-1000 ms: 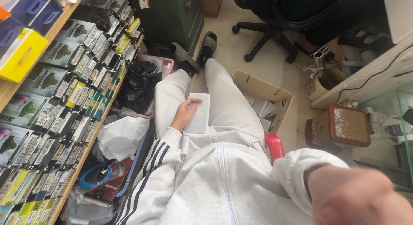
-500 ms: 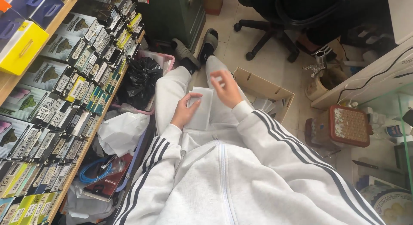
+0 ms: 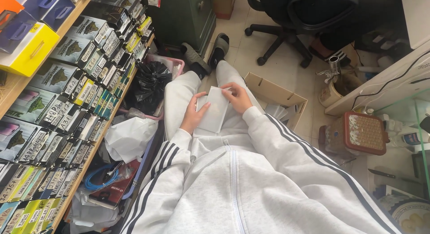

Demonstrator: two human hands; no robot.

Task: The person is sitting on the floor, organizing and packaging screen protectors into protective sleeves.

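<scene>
**Both hands on a flat white packet held over the lap**

A long shelf (image 3: 67,104) fills the left side, packed with rows of slim boxed items standing on edge, with blue and yellow boxes (image 3: 27,32) at its far end. The person sits facing the far side in a light grey tracksuit with dark stripes down the sleeves, legs stretched out toward the tiled floor (image 3: 273,59). A black office chair (image 3: 309,19) stands at the far right. Right of the legs lies an open cardboard box (image 3: 277,97), and further right a brown square device with a grid top (image 3: 363,131). Between the shelf and the left leg sit a pink basket with a black bag (image 3: 152,79) and, nearer, a crumpled white bag (image 3: 130,138) and a coil of blue cable (image 3: 96,180).

On the lap rests a flat white packet (image 3: 214,111). The left hand (image 3: 195,113) grips its left edge, thumb laid across the face. The right hand (image 3: 238,97) grasps its far right corner, fingers curled over the top edge.
</scene>
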